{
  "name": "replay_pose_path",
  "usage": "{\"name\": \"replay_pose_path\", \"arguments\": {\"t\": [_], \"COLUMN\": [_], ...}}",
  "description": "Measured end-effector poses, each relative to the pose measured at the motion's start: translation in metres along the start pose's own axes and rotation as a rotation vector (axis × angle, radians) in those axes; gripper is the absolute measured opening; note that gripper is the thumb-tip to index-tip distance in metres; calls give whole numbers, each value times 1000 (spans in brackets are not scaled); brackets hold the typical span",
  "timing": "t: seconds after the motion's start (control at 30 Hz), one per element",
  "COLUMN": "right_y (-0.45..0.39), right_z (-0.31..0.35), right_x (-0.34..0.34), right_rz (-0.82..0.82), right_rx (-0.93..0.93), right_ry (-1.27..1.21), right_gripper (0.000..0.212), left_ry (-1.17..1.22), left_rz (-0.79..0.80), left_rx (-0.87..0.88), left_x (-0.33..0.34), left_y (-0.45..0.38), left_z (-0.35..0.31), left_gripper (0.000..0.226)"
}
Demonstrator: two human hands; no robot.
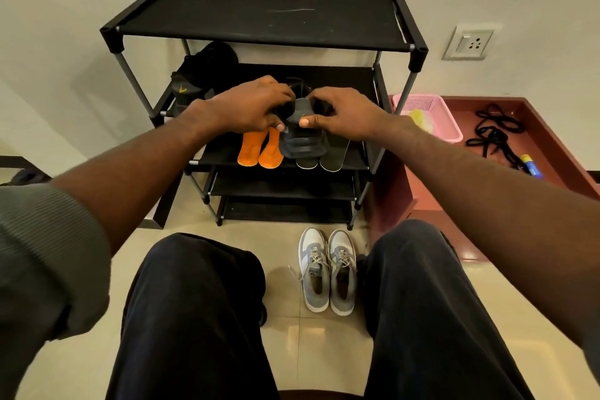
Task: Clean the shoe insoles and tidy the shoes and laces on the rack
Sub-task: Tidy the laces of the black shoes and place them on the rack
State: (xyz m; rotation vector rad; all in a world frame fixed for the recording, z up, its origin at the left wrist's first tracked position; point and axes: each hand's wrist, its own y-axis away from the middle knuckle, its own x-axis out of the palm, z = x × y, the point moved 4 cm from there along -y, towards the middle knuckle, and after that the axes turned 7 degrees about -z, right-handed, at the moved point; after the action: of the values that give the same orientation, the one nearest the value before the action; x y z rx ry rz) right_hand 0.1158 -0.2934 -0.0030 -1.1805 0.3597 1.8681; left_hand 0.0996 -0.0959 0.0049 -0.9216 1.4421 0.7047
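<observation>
Rack (402, 18), black, 4 fabric tiers on grey posts, against wall; top tier bare fabric w/ faint marks; 2nd tier, far left: black shoe w/ yellow logo (194, 81), parked at back corner, prob. out of the way; left hand (250, 104), fingers curled round left side of dark shoe (300, 136), thumb tip at its heel tab; orange insoles (259, 153), pair, side by side, heels at front lip of tier, laid flat, prob. set out for cleaning; dark shoe at front-centre of same tier, heel toward person, sitting partly over grey insoles (321, 161), whose heels poke out at the lip; right hand (344, 117), thumb pinching heel tab, other fingers curled on collar; judged: both hands holding the shoe opening, either seating or pulling an insole, cannot tell which; room: tier crowded at front edge, free space at back right; lower tiers show nothing; floor, below rack: grey-white sneakers (328, 273), laced, between knees; right of rack: pink basket (431, 114) w/ yellowish item; red tray (552, 127) holding loose black laces (496, 133) + blue-yellow tube (531, 166), well apart from hands.
</observation>
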Motion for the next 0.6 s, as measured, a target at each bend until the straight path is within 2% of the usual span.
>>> {"name": "replay_pose_path", "arguments": {"t": [0.17,0.3,0.37,0.43,0.53,0.6], "right_y": [-1,2,3,5,4,0], "right_z": [-4,3,3,0,-6,-8], "right_x": [-3,6,10,11,10,9], "right_rz": [-25,-72,-77,-105,-124,-63], "right_rx": [-47,-71,-56,-3,101,134], "right_ry": [136,191,84,-68,-173,-173], "right_gripper": [41,52,57,72,107,113], "left_ry": [-40,-27,45,46,8,29], "left_rz": [-64,-16,-7,-55,-201,-257], "left_rx": [-8,-16,-11,16,52,22], "left_x": [6,8,10,10,9,10], "left_y": [0,2,6,10,13,13], "left_z": [-5,-3,-2,-3,-5,0], "left_gripper": [20,25,31,38,32,33]}}
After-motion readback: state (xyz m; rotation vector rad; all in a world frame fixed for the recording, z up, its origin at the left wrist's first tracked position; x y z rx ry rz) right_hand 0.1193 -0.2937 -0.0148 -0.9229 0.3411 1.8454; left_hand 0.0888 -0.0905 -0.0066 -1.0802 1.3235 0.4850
